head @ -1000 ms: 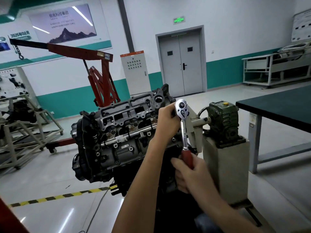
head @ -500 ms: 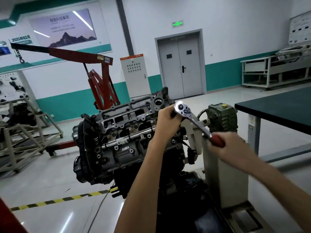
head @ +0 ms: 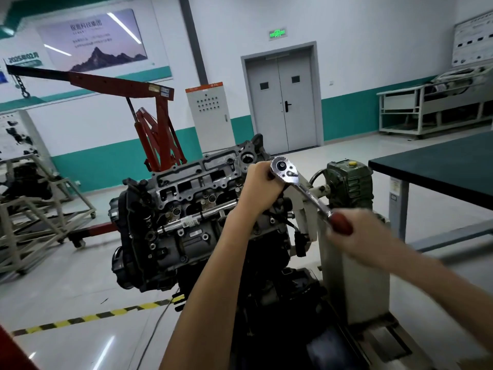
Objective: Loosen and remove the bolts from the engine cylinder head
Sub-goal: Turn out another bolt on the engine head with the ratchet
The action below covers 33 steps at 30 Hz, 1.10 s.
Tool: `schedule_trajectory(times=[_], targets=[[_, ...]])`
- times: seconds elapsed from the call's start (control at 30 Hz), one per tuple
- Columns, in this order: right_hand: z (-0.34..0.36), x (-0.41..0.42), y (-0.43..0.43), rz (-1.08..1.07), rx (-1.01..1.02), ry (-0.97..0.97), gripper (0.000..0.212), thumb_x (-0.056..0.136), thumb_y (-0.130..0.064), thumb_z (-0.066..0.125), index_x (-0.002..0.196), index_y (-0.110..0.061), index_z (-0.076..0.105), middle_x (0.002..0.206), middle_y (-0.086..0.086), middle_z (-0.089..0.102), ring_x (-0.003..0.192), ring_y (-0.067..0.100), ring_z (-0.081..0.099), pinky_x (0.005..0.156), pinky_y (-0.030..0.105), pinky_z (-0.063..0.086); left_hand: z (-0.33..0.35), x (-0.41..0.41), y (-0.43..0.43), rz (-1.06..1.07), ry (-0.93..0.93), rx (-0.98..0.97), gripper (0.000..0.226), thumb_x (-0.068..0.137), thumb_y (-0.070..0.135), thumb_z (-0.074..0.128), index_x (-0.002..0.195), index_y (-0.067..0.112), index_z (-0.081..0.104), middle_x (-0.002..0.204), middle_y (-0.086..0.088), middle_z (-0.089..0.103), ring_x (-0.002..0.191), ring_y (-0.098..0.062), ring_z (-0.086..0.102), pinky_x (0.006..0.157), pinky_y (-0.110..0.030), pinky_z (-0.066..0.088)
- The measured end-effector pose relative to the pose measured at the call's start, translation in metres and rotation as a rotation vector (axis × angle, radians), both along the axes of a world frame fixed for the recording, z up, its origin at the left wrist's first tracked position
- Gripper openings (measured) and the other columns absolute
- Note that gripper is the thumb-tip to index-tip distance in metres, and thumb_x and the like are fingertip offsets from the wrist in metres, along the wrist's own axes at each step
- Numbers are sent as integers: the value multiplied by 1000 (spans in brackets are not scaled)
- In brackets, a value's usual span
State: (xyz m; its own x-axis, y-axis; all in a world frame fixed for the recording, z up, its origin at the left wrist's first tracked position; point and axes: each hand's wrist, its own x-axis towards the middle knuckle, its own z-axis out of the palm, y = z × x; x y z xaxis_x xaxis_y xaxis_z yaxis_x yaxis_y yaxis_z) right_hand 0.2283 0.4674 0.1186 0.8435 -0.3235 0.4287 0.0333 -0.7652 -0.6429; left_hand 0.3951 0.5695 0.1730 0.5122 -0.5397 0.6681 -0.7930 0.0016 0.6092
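"2025年02月" on wall banner (head: 22, 58)

A red steel engine hoist (head: 160, 124) stands on the glossy grey floor (head: 66, 276) near the back wall, its boom reaching left with a black chain (head: 21, 85) hanging from the tip. Behind it hangs a large poster of a dark mountain (head: 93, 41). To its right stands a pale grey control cabinet with an orange top strip (head: 208, 113), then a grey double door (head: 282, 102) under a green lit exit sign (head: 277, 33). A white tubular rack (head: 426, 108) sits in the far right corner. A dark green-topped workbench (head: 440, 166) fills the right edge. A green cast gearbox with a yellow cap (head: 349, 180) sits on a pale grey pedestal (head: 354, 276). Yellow-and-black hazard tape (head: 93, 315) crosses the floor at lower left, and a pale metal frame trolley (head: 40, 209) stands at the left edge.
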Motion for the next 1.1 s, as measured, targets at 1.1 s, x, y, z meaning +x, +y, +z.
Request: schedule_trajectory(times=[1.1], targets=[[-47, 44, 112, -21, 650, -386, 31, 80, -11, 59, 57, -24, 44, 42, -6, 38, 35, 11, 37, 35, 23, 35, -13, -3, -9, -1, 9, -143, 42, 84, -5, 61, 52, 15, 40, 51, 4, 37, 55, -9, 25, 51, -28, 24]])
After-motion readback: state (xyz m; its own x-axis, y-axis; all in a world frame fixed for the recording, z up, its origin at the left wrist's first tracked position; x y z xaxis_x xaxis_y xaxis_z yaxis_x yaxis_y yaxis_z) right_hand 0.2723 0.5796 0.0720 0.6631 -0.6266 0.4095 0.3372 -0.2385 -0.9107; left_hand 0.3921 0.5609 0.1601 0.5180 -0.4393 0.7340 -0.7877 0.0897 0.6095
